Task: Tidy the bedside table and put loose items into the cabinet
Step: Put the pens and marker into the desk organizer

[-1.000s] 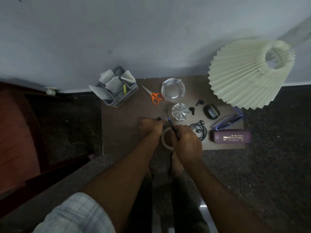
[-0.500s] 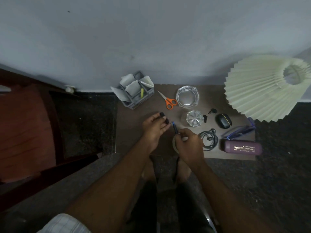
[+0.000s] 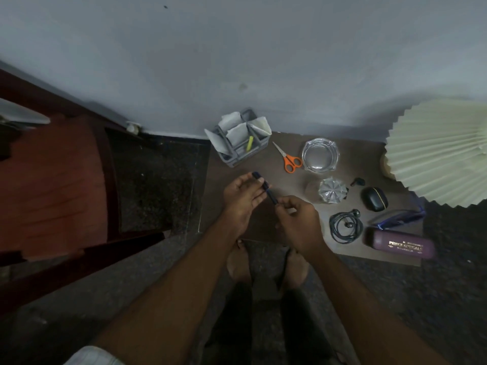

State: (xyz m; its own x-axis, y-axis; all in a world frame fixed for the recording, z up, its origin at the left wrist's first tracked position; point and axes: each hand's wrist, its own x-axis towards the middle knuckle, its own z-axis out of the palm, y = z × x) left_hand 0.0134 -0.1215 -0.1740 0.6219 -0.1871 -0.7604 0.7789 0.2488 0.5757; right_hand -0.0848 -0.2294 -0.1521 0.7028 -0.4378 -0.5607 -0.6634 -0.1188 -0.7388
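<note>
Scissors [image 3: 288,157] lie on the table [image 3: 355,156] between organizer [image 3: 241,138] and ashtray [image 3: 320,154].

A: Any readable text we can log?
B: We get one: "PRINCE OPTICALS" in pale lettering on the purple glasses case [image 3: 400,245], at the counter's [image 3: 361,159] near right corner. Smaller lines above and below it are too blurred for us to read.

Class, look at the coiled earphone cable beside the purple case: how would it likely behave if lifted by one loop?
The earphone cable is thin and loosely looped, so it would probably sag and uncoil. It looks light, and its earbuds would likely dangle. Lying flat on the table, it seems unlikely to roll.
</note>
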